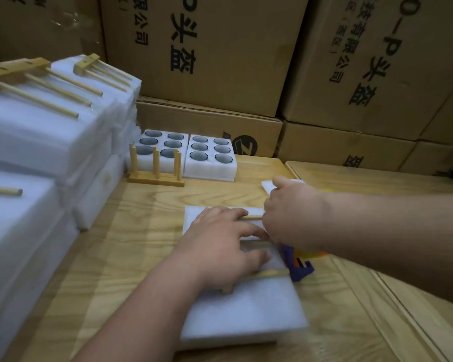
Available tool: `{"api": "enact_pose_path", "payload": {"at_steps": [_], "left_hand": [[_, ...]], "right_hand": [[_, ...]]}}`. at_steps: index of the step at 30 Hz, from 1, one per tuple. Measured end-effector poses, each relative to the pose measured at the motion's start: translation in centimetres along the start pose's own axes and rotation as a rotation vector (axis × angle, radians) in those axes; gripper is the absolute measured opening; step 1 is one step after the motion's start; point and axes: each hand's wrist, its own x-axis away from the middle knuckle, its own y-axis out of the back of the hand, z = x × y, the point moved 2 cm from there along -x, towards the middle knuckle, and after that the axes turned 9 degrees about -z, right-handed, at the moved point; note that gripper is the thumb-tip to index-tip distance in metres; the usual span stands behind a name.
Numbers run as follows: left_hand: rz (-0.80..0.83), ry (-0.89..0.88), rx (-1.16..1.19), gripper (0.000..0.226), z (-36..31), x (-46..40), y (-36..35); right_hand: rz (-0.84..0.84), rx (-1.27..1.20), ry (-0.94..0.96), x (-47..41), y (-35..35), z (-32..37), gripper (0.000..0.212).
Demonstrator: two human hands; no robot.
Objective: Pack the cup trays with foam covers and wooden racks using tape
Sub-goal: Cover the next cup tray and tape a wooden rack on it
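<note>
wooden table (147, 246) | left hand (220, 246) flat on foam cover (243, 314) | right hand (290, 218) gripping tape dispenser (300, 267)

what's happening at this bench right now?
A person is taping a pack. The left hand presses a wooden rack flat on the foam cover; the right hand grips a blue and orange tape dispenser at the pack's right edge. Two open cup trays and an upright rack wait behind, finished packs stacked left.
</note>
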Motion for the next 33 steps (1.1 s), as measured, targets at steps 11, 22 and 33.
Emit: {"api": "enact_pose_path", "payload": {"at_steps": [11,22,33], "left_hand": [[0.023,0.027,0.477,0.054,1.0,-0.1,0.6],[-0.269,0.014,0.909,0.052,1.6,-0.3,2.9],[-0.661,0.484,1.051,0.048,5.9,6.2,0.5]], "right_hand": [[-0.005,-0.608,-0.541,5.7,-11.1,-4.3,0.086],[-0.623,-0.754,-1.229,6.4,-19.4,5.2,0.081],[-0.646,-0.995,-1.456,4.4,-16.0,9.5,0.071]]}}
